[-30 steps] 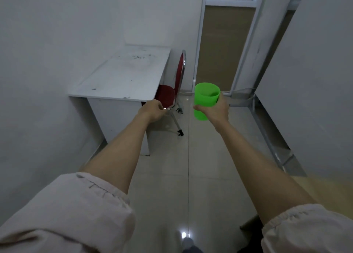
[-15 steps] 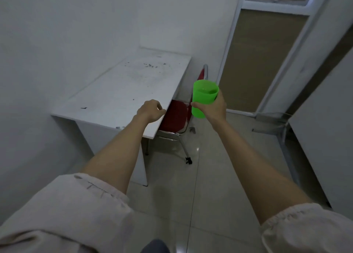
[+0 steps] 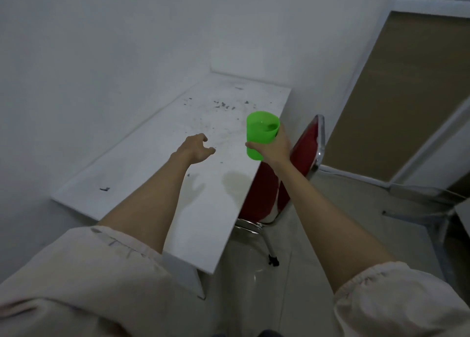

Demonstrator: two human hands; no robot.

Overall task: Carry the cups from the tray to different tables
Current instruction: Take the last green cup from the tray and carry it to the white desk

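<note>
A bright green plastic cup point(image 3: 260, 133) is upright in my right hand point(image 3: 276, 149), which grips it from the right side. The cup hovers above the right edge of a white table point(image 3: 152, 163), with its shadow on the tabletop below. My left hand point(image 3: 194, 147) floats over the middle of the table, empty, with the fingers curled loosely apart. No tray is in view.
The table stands in a corner against white walls and carries dark specks. A red chair point(image 3: 292, 174) with chrome legs is tucked at its right side. A brown door point(image 3: 396, 95) is at the back right, with tiled floor point(image 3: 318, 235) in front of it.
I have come closer to the table. Both hands moved forward over the tabletop, the cup still in my right hand. My left hand's fingers have spread a little.
</note>
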